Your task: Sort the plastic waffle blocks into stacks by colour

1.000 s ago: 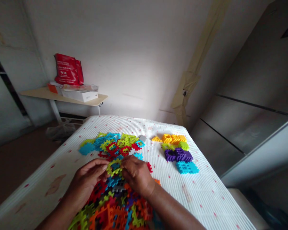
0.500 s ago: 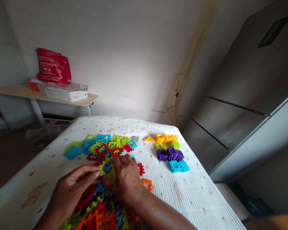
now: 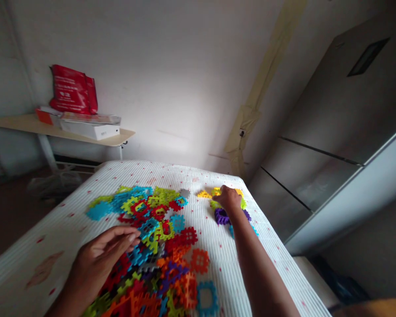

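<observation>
My left hand (image 3: pixel 107 248) is at the left edge of a pile of interlocking toy tiles. Its thumb and fingers draw together beside a blue tile (image 3: pixel 148 227); any piece between them is too small to make out. Over the sorted tiles at the far right, my right hand (image 3: pixel 230 198) points downward with its fingers curled. Whatever it holds is hidden beneath it. Around it show yellow tiles (image 3: pixel 204 194), lime green tiles (image 3: pixel 243 203) and purple tiles (image 3: pixel 221 215). Light blue tiles lie partly behind the forearm.
Loose tiles in mixed colours, including an orange tile (image 3: pixel 199 261) and a blue frame tile (image 3: pixel 207 298), cover the table's middle and front. A patterned white cloth (image 3: pixel 264 273) covers the table. A red bag (image 3: pixel 73 90) stands on a side table; a grey fridge (image 3: pixel 336 110) is right.
My right hand has left the pile and moved right and away from me to the sorted tiles. The lime tile at my left fingertips is gone from there. My left hand has barely moved.
</observation>
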The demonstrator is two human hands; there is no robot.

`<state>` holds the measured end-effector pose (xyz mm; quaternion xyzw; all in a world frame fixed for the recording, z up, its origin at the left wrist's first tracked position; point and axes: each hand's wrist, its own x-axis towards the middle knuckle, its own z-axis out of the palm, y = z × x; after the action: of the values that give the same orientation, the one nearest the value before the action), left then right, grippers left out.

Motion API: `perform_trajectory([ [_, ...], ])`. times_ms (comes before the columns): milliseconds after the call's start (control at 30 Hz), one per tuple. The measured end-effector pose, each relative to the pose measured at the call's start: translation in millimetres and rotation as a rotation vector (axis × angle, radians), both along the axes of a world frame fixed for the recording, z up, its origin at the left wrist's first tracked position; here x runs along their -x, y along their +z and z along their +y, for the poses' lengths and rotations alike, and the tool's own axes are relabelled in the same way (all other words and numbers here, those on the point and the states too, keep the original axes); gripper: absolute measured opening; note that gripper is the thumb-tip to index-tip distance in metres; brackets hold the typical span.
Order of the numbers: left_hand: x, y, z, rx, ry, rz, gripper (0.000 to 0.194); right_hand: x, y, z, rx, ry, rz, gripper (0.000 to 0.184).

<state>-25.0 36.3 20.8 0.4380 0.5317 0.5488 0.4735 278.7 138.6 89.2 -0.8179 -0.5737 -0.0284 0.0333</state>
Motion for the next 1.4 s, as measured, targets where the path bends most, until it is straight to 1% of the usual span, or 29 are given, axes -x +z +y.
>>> perform_trajectory([
  [67, 1.1, -1.6, 0.9, -0.001, -0.004, -0.008, 0.037, -11.0, -6.4, 10.3, 0.061, -0.037, 0.012, 0.041],
  [133, 2.2, -2.3, 1.5, 0.000, 0.001, -0.005, 0.037, -15.1, -14.8, 17.3, 0.104, -0.056, 0.026, 0.042],
  [267, 3.0, -0.3, 1.8, 0.006, 0.005, -0.001, 0.037, -15.0, -29.0, 25.7, 0.158, -0.092, 0.045, 0.048],
  [367, 2.8, 1.8, 1.7, 0.006, 0.005, -0.010, 0.037, -14.6, -34.7, 30.5, 0.171, -0.113, 0.052, 0.052],
  [533, 2.4, 1.6, 1.6, 0.002, 0.019, -0.021, 0.038, -15.5, -39.6, 36.3, 0.180, -0.134, 0.065, 0.051],
  [767, 5.6, -5.9, 1.6, -0.004, 0.013, -0.023, 0.036, -14.8, -45.3, 37.9, 0.178, -0.136, 0.056, 0.051],
  [1033, 5.5, -4.9, 2.1, 0.001, -0.005, -0.013, 0.036, -14.0, -51.1, 42.3, 0.179, -0.124, 0.018, 0.055],
  [1200, 6.3, -8.1, 4.3, -0.019, -0.014, 0.003, 0.037, -14.1, -55.3, 43.2, 0.186, -0.114, 0.000, 0.052],
  [1400, 7.4, -9.9, 5.2, -0.010, -0.023, 0.006, 0.036, -10.3, -56.2, 44.8, 0.194, -0.111, -0.018, 0.053],
])
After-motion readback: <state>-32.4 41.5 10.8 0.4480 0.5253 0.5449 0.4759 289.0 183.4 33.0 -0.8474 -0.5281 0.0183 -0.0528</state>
